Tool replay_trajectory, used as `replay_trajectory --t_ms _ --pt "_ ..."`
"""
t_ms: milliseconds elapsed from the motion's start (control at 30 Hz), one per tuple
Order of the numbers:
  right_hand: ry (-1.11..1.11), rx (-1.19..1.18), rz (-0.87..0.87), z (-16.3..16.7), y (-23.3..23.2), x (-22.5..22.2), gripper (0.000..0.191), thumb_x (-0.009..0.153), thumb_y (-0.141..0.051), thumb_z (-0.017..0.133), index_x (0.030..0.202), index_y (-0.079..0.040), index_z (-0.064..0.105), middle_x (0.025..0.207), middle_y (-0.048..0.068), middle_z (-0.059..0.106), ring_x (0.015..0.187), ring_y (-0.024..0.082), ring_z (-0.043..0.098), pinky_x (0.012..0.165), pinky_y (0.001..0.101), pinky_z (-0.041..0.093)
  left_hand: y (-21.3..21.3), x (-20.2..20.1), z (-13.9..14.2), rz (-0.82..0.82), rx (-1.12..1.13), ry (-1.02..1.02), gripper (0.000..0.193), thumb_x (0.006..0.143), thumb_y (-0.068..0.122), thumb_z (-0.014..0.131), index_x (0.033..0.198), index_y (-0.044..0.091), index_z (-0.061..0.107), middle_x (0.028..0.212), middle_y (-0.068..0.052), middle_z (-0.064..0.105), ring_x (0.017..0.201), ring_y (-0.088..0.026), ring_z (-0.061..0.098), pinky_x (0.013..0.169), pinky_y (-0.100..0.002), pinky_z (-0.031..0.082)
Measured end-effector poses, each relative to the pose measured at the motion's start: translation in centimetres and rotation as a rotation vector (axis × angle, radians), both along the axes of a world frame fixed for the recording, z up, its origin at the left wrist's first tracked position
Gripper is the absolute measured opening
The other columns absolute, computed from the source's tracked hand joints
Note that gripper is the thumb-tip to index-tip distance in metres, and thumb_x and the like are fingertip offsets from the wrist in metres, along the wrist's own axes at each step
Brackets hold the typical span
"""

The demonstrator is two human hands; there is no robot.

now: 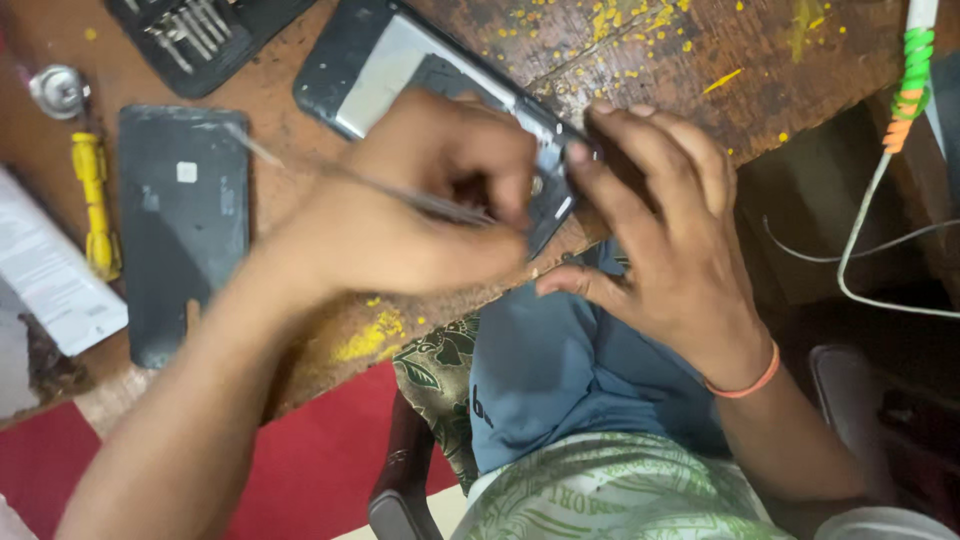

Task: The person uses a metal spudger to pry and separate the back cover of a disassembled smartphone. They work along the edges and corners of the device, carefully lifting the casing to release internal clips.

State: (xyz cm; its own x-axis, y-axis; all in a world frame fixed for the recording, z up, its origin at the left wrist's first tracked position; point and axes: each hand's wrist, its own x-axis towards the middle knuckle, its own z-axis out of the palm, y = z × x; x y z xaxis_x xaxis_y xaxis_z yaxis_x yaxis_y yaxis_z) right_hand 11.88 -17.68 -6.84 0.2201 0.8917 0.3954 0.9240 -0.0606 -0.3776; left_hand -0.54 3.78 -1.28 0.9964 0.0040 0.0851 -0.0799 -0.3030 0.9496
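The person sits at a worn wooden tabletop [660, 70] spattered with yellow paint, with 2 bare hands over an opened phone body [400, 60] that lies near the tabletop's front edge. The left hand [400, 215] has its grip pinched closed on thin metal tweezers [420, 200], whose tip points into the lower end of the phone body; motion blur hides the exact contact point. The right hand [665, 230], with an orange band at the wrist, has its grip clasped on the lower end of the phone body, fingers curled over the edge and thumb beneath the tabletop edge. To the left of the hands lies a detached dark back panel [185, 220], flat on the tabletop. Just beside the panel lies a yellow-handled screwdriver [92, 195]. A black case of screwdriver bits [200, 35] sits at the far edge. A white cable [870, 230] hangs at the right, wrapped with green and orange coil.
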Motion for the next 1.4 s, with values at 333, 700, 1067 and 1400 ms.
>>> replay_trajectory --t_ms 333,700,1067,1400 --pt "-0.028 0.126 0.069 -2.1 -1.2 0.1 0.051 0.09 -0.053 0.083 0.131 -0.024 0.073 0.148 0.01 0.051 0.143 0.037 0.043 0.126 0.0544 0.03 -1.8 -4.8 6.6 0.466 0.023 0.117 0.011 0.096 0.012 0.072 0.094 0.003 0.065 0.083 -0.003 0.068 0.073 -0.009 0.066 0.066 -0.026 0.052" --pt "0.143 0.155 0.018 -1.7 -0.3 -1.9 0.09 0.1 -0.065 0.056 0.15 0.007 0.035 0.155 0.022 0.044 0.149 0.042 0.036 0.125 0.0613 0.012 -13.4 -11.5 -4.8 0.183 0.225 0.346 0.026 0.097 0.03 0.067 0.109 0.008 0.073 0.102 -0.012 0.076 0.099 -0.032 0.072 0.086 -0.044 0.055" --pt "0.027 0.159 0.052 -2.6 0.7 -4.5 0.03 0.107 -0.015 0.065 0.129 0.003 0.074 0.141 0.018 0.066 0.142 0.037 0.054 0.126 0.0524 0.029 -21.6 -11.4 -17.9 0.752 0.829 0.425 0.082 0.095 0.057 0.053 0.147 -0.006 0.043 0.153 -0.027 0.045 0.132 -0.041 0.053 0.103 -0.051 0.044" --pt "0.097 0.326 0.255 -5.1 -4.5 -2.7 0.011 0.099 -0.019 0.076 0.108 -0.017 0.07 0.106 -0.001 0.075 0.105 0.019 0.072 0.121 0.0521 0.031 -19.3 -15.4 -15.2 0.715 -0.318 0.277 0.038 0.098 0.015 0.055 0.13 -0.003 0.058 0.104 -0.016 0.08 0.086 -0.023 0.077 0.081 -0.039 0.061"
